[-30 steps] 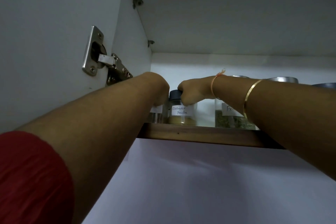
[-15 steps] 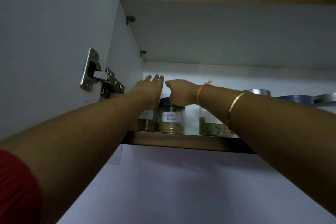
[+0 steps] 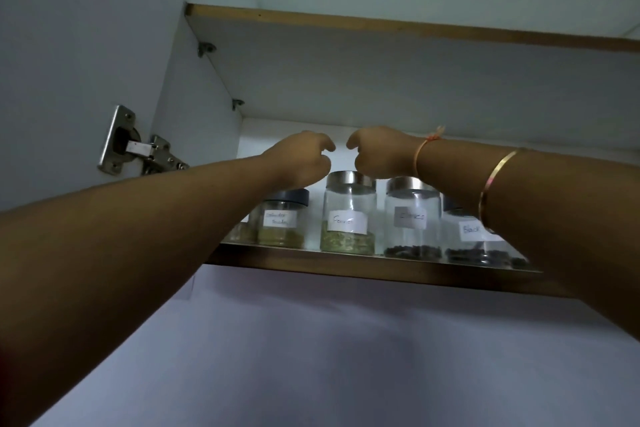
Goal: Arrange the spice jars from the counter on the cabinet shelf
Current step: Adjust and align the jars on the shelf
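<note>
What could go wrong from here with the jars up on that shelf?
1. The jars stand near the shelf's front edge. The right forearm crosses in front of the black-labelled jar, so pulling back could drag it off.
2. The right hand is curled at the tall fennel jar's lid. A bump could tip it into the cloves jar.
</note>
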